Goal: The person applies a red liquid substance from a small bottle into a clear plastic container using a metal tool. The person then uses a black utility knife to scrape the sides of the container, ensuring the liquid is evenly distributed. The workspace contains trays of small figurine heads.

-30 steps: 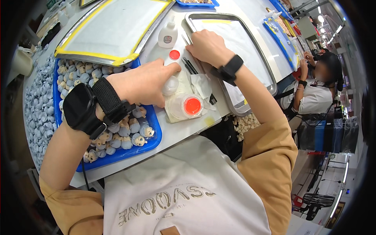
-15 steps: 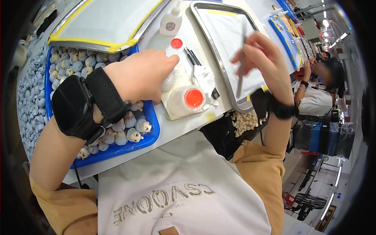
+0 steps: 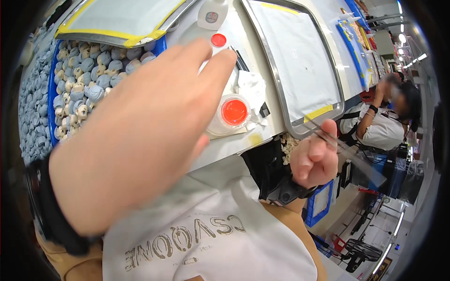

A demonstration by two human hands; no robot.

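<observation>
Gleaming steel tray [image 3: 281, 100] (perhaps lined) on worktable [image 3: 220, 150]

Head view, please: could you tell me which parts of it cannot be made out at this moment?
- Left hand: raised close to the lens, it hides part of the blue tray and the table beneath.
- Thin tool in the right hand: motion-blurred, so its kind is unclear.
- Small bottle: cut off by the upper edge.
- Pale pieces below the metal tray: too small to identify.
</observation>
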